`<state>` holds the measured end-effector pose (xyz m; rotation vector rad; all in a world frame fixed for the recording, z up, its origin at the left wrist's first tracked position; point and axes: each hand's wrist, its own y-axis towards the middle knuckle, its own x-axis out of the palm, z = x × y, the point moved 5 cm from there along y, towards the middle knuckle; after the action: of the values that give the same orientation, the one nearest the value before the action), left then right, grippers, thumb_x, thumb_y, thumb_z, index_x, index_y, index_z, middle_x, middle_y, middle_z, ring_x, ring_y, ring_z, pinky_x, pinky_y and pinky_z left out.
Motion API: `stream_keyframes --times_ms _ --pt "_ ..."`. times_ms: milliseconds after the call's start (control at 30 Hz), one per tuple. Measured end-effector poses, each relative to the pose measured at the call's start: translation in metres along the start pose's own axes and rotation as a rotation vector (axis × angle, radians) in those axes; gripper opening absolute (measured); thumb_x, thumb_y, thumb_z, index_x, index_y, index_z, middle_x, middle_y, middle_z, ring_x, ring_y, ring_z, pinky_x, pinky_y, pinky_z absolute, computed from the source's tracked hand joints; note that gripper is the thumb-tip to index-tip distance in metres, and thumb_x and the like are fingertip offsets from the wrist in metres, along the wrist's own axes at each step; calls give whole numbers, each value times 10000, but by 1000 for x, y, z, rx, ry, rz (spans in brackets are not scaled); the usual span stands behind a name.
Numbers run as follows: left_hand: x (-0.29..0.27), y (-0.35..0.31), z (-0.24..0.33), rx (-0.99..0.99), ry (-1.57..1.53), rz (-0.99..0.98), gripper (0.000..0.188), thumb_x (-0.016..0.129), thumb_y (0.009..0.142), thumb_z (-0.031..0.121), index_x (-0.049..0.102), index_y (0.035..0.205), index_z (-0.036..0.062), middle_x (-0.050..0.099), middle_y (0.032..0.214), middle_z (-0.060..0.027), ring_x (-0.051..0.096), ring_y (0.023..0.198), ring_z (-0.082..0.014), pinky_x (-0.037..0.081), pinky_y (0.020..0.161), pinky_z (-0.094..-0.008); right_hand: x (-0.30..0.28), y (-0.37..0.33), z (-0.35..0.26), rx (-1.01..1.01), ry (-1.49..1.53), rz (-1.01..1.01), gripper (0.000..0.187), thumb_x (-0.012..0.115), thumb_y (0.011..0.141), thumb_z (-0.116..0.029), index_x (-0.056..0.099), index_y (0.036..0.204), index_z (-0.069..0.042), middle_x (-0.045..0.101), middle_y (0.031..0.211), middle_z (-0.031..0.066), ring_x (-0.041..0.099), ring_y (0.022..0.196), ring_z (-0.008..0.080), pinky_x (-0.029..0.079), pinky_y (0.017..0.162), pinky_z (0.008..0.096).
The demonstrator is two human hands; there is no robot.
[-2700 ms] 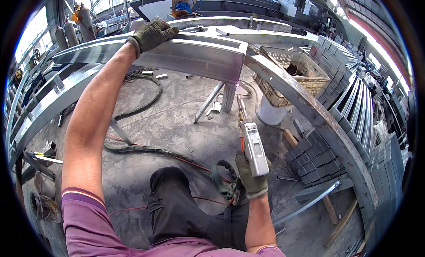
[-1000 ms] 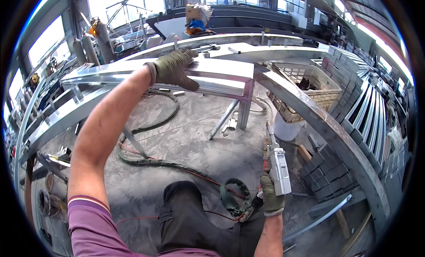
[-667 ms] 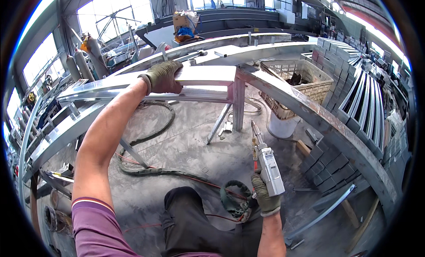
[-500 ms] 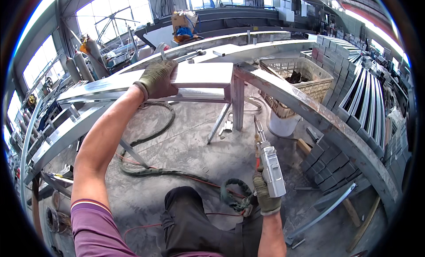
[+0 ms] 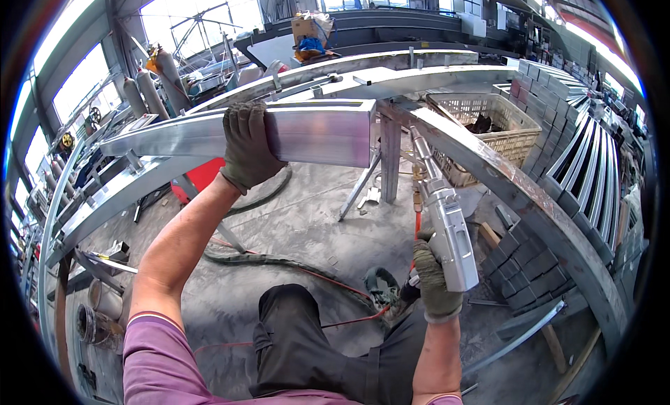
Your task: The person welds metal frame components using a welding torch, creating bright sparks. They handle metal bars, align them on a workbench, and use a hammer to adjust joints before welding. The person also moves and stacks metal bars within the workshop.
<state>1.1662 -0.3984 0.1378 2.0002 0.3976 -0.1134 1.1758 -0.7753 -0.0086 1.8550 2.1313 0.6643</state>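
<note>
My left hand [image 5: 248, 147], in an olive work glove, grips a long silver rectangular metal tube [image 5: 321, 136] with its fingers over the top edge. The tube's broad side faces me, and a dark slot runs along its top near the right end. That end lies beside the top of a steel post [image 5: 389, 157]. In my gloved right hand [image 5: 438, 283] is a silver welding gun [image 5: 452, 241], held by its grip. Its narrow nozzle points up and away, to the right of the post, apart from the tube. A red hose [image 5: 419, 220] runs along the gun.
A rusty steel beam [image 5: 509, 175] slopes down to the right. Behind it stands a cream plastic crate [image 5: 520, 147]. Stacked grey tubes [image 5: 534, 265] fill the right side. A thick dark hose [image 5: 279, 260] crosses the floor. Gas cylinders [image 5: 169, 73] stand at the far left.
The tube has rolled, so its broad side now faces me and the slot shows on top. My right hand has lifted the welding gun up and right. A red object has come into view behind my left arm.
</note>
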Motion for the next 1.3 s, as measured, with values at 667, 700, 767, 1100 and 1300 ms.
stream_keyframes --times_ms 667,700,767,1100,1300 --pt "-1 -11 -1 -31 89 -105 890 857 712 333 449 1425 -9 538 1301 -255 539 1214 -459 409 1095 -610 -14 28 34 37 129 -208 243 793 953 -1 745 1189 -32 725 932 1 627 710 62 506 621 248" --pt "-5 -13 -3 -20 78 -90 878 854 713 323 452 1419 -9 538 1301 -258 542 1210 -461 414 1093 -606 -16 27 34 49 133 -232 256 784 960 4 737 1208 -39 717 944 -7 611 699 55 489 610 241" --pt "-17 -17 -7 -13 72 -95 866 855 713 300 454 1414 -14 538 1303 -261 545 1205 -467 424 1086 -600 -16 24 34 47 135 -273 272 779 962 9 732 1224 -42 718 956 -7 599 687 50 478 601 235" --pt "-25 -40 -41 -116 70 -170 879 810 714 287 415 1437 -21 484 1361 -272 484 1314 -495 287 1246 -671 29 37 0 -269 -8 -399 228 859 880 -65 782 1083 6 784 902 90 736 760 177 589 707 329" --pt "-15 -43 -38 -152 68 -159 843 784 757 284 395 1444 -11 484 1360 -274 486 1314 -492 266 1255 -678 35 41 9 -222 28 -387 257 876 858 -67 786 1090 1 792 897 105 756 762 203 602 734 333"
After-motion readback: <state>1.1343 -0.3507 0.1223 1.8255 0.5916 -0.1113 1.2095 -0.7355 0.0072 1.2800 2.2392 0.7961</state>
